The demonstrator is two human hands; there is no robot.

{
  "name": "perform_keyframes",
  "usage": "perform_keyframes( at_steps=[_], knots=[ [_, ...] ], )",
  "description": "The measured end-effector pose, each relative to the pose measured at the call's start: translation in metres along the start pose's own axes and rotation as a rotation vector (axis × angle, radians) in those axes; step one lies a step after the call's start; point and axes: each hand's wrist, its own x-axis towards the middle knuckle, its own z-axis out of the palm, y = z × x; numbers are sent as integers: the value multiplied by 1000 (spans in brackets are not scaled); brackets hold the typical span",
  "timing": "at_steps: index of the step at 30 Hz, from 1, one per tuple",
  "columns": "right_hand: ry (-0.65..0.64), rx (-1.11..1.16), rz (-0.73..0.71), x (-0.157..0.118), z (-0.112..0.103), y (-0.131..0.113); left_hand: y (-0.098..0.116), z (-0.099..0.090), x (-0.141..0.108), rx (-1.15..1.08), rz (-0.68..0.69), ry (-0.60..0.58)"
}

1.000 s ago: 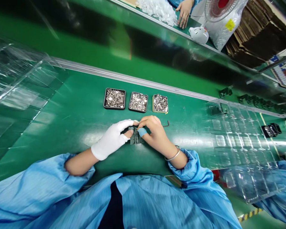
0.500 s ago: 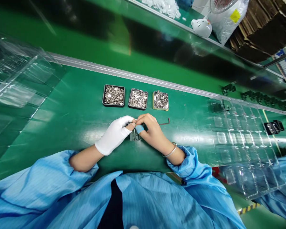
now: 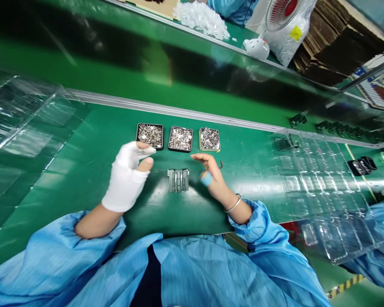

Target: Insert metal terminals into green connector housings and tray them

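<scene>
The person's gloved left hand [image 3: 124, 181] is hovering at nine o'clock from the block, thumb and forefinger curving with a gap between the tips and nothing visible in it; whether it is touching the tray behind it, I cannot tell. The bare right hand [image 3: 213, 179] is holding its place at three o'clock, fingers spreading loosely away from a thumb wearing blue tape [image 3: 206, 178], also gripping nothing visible.

Between them, touching neither, the small block [image 3: 178, 181] is lying on the green table [image 3: 153, 217]. The step seems to be a break in contact during handwork on the block; any further work there would be calling for steadying it with one hand and pinching precisely with the other. The block is looking squarish and dark grey-green, with silver bars running lengthwise and small ends poking out at its far corners; finer detail is too small to tell.

Farther out, three trays of shiny metal bits are sitting: the left tray [image 3: 163, 138] at eleven o'clock, the middle tray [image 3: 179, 150] at twelve, the right tray [image 3: 209, 150] at one. A bent rod [image 3: 222, 163] is showing between two and three, partly behind the right hand.
</scene>
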Motion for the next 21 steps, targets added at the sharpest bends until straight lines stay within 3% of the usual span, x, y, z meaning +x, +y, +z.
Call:
perform_keyframes(
  at_steps=[3, 5, 7, 9, 11, 13, 15, 18, 21],
  knots=[
    [-189, -322, -114, -14, 0, -6, 1, -12, 3, -14, -77, 22],
    [-171, -382, -104, -1, -5, -4, 0, -15, 2, 72, -115, -34],
    [15, -338, -28, 34, -26, 3, -2, -13, 0, 216, -96, -111],
    [282, -290, 120, 83, -63, 11, -5, -6, -2, 342, -33, -195],
    [456, -322, 289, 130, -105, 18, -8, 3, -3, 394, 46, -273],
    [504, -348, 316, 166, -137, 22, -12, 12, -4, 392, 119, -330],
    [517, -367, 317, 186, -155, 26, -17, 18, -4, 387, 168, -359],
    [561, -389, 310, 190, -164, 29, -25, 19, -1, 398, 200, -386],
    [617, -407, 246, 165, -161, 28, -28, 17, 2, 417, 197, -404]
  ],
)
